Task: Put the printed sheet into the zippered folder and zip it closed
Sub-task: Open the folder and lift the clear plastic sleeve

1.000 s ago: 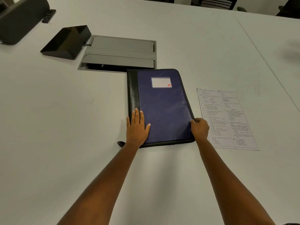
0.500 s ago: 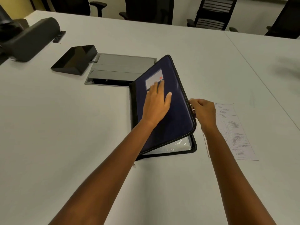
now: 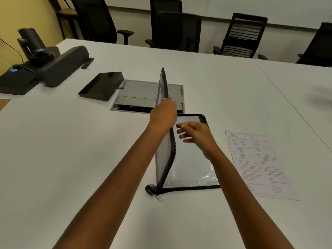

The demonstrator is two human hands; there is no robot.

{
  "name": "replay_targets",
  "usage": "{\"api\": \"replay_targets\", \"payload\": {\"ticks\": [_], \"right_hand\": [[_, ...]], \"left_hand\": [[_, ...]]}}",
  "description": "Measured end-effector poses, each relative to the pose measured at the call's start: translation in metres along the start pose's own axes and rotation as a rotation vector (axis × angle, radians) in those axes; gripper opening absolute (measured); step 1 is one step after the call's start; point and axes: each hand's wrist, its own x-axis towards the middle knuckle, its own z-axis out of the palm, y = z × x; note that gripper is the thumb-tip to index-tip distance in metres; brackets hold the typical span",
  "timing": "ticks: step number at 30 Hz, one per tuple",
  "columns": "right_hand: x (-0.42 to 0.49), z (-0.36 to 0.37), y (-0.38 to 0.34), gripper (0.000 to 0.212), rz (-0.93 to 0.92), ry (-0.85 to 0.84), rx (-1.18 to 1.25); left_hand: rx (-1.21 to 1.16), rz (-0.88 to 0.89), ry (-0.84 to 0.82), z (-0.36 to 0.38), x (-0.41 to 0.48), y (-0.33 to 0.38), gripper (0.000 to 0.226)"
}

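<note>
The zippered folder (image 3: 194, 169) lies unzipped on the white table, its clear inner pocket facing up. Its front cover (image 3: 163, 83) stands almost upright, held up at its edge by my left hand (image 3: 164, 114). My right hand (image 3: 195, 133) hovers over the open inside with fingers loosely spread, holding nothing. The printed sheet (image 3: 260, 162) lies flat on the table just right of the folder. The zipper pull (image 3: 159, 197) hangs off the folder's near left corner.
A grey cable hatch (image 3: 142, 97) is set into the table behind the folder, with a black tablet-like panel (image 3: 101, 86) to its left. A dark speaker bar and camera (image 3: 53, 65) sit at the far left. Black office chairs (image 3: 242, 36) line the far side.
The folder went from lying shut to open: the cover swung up from flat to nearly vertical. My left hand followed its edge upward, and my right hand let go of the zipper side.
</note>
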Motion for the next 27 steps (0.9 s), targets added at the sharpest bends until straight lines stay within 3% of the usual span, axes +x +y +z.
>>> {"api": "replay_targets", "payload": {"ticks": [9,14,18,27], "right_hand": [[-0.003,0.019,0.079,0.022,0.059,0.066,-0.501],[-0.012,0.018,0.115,0.024,0.134,0.090,-0.617],[-0.018,0.017,0.138,0.031,0.166,0.092,-0.726],[-0.025,0.014,0.165,0.046,0.167,0.031,-0.968]], "left_hand": [[0.241,-0.117,-0.024,-0.024,-0.016,-0.079,0.041],[0.488,-0.208,-0.072,-0.017,-0.030,-0.107,0.040],[0.644,-0.286,-0.110,0.010,-0.039,-0.126,0.057],[0.569,-0.221,-0.186,0.090,-0.060,-0.152,0.065]]}}
